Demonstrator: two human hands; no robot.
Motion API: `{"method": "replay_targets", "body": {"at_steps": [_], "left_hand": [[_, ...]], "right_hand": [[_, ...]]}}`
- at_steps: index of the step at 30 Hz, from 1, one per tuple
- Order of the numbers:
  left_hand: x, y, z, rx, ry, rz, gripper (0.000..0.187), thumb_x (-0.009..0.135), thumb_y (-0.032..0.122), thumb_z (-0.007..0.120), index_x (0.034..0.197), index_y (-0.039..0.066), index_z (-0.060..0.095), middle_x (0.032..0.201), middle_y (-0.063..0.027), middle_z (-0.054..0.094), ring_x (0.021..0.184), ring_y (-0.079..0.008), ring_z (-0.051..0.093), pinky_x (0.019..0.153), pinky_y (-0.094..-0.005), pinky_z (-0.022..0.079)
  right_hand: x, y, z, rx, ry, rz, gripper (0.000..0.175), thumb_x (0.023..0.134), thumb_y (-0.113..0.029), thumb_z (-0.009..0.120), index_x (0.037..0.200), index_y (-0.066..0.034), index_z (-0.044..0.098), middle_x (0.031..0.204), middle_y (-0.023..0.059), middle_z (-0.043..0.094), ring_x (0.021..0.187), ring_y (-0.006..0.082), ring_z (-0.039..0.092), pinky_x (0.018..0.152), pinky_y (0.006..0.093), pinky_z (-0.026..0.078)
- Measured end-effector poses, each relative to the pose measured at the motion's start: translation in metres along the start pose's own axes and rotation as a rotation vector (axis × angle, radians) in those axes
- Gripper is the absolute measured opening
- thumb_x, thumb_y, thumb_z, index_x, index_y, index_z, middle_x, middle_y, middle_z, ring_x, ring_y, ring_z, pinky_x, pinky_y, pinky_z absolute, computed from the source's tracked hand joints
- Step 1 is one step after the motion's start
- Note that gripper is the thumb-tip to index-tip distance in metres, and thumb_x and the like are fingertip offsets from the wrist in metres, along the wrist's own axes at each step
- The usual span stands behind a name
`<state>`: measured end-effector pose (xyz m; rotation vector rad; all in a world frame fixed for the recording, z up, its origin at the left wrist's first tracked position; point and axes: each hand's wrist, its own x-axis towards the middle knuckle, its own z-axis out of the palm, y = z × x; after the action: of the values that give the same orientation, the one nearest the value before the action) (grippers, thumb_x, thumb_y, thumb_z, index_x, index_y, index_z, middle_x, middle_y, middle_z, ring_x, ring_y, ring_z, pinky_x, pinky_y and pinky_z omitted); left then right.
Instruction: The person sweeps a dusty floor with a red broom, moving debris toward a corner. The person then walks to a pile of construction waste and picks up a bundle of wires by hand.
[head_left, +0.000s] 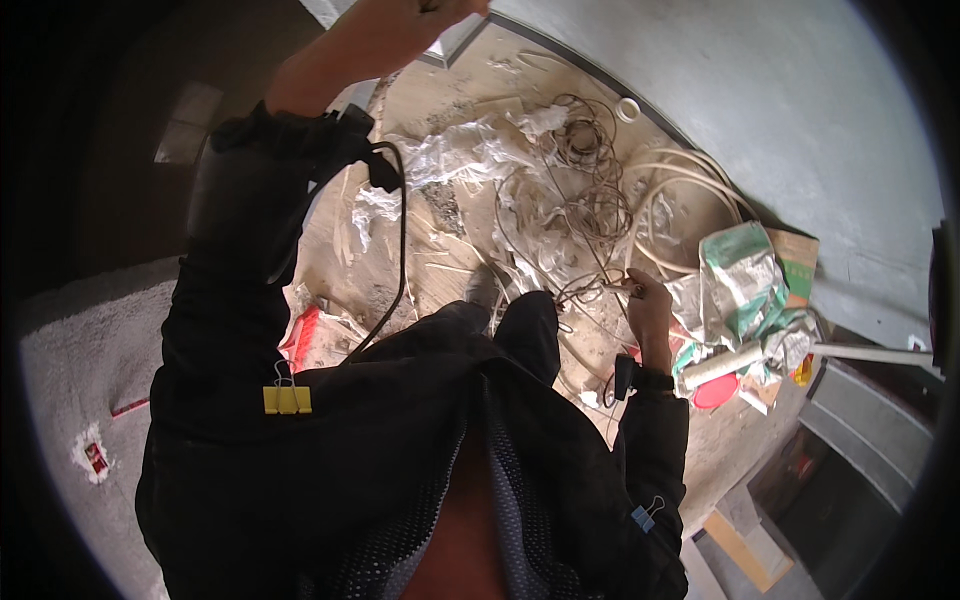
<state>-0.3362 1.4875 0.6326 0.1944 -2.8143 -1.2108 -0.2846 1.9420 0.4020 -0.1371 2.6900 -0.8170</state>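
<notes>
My left hand is raised at the top edge of the view, mostly cut off, so what its fingers do is hidden. Lower on the right, my right hand is closed around thin cable, whose strands run off to the left in loose loops. Beyond that hand, a tangled coil of thin brown cable lies on crumpled clear plastic sheeting. A black cord hangs in a curve from the strap at my left wrist.
Thicker pale tubing lies coiled near the grey wall. Green-and-white bags, a cardboard box and a red round lid are heaped at the right. A white roll rests on the dusty floor.
</notes>
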Motion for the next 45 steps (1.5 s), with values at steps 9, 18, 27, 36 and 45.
{"method": "replay_targets", "body": {"at_steps": [9, 18, 27, 36, 45], "left_hand": [[0.012, -0.010, -0.025, 0.078, 0.070, 0.236, 0.028, 0.097, 0.028, 0.057, 0.111, 0.006, 0.067, 0.083, -0.0108, 0.067, 0.074, -0.0150, 0.061, 0.068, -0.0329, 0.051], [0.018, -0.081, 0.057, 0.299, -0.262, 0.370, 0.009, 0.083, 0.013, 0.056, 0.088, 0.007, 0.060, 0.072, -0.0138, 0.065, 0.071, -0.0360, 0.067, 0.061, -0.0479, 0.053], [0.028, -0.206, 0.050, 0.360, -0.410, 0.410, 0.012, 0.085, 0.013, 0.054, 0.087, 0.001, 0.058, 0.075, -0.0184, 0.064, 0.075, -0.0385, 0.066, 0.063, -0.0485, 0.053], [0.007, -0.401, -0.028, 0.062, -0.251, 0.319, 0.030, 0.090, 0.017, 0.059, 0.117, 0.006, 0.065, 0.076, -0.0097, 0.063, 0.072, -0.0247, 0.059, 0.062, -0.0364, 0.048], [-0.081, -0.544, -0.357, 1.042, 0.064, -0.696, 0.026, 0.080, 0.018, 0.065, 0.104, 0.009, 0.063, 0.094, -0.0146, 0.064, 0.087, -0.0344, 0.062, 0.073, -0.0479, 0.047]], "right_hand": [[0.007, 0.002, 0.015, -0.032, -0.081, 0.061, 0.034, 0.083, -0.006, 0.053, 0.112, -0.0113, 0.070, 0.092, 0.0195, 0.070, 0.085, 0.0360, 0.067, 0.074, 0.0419, 0.050], [0.037, -0.027, 0.061, -0.084, -0.072, -0.026, 0.029, 0.080, -0.004, 0.055, 0.103, -0.0056, 0.073, 0.085, 0.0189, 0.071, 0.080, 0.0306, 0.069, 0.071, 0.0405, 0.051], [0.063, -0.099, 0.104, -0.238, -0.143, -0.016, 0.019, 0.080, -0.008, 0.052, 0.090, -0.0055, 0.068, 0.076, 0.0205, 0.065, 0.074, 0.0390, 0.064, 0.064, 0.0476, 0.048], [0.067, -0.146, 0.144, -0.360, -0.260, -0.012, 0.028, 0.085, -0.015, 0.053, 0.107, -0.0132, 0.070, 0.089, 0.0185, 0.069, 0.087, 0.0392, 0.065, 0.074, 0.0471, 0.051], [0.005, -0.186, 0.197, -0.281, -0.167, 0.050, 0.028, 0.083, -0.010, 0.059, 0.108, -0.0133, 0.071, 0.094, 0.0135, 0.070, 0.086, 0.0342, 0.067, 0.074, 0.0438, 0.052]]}}
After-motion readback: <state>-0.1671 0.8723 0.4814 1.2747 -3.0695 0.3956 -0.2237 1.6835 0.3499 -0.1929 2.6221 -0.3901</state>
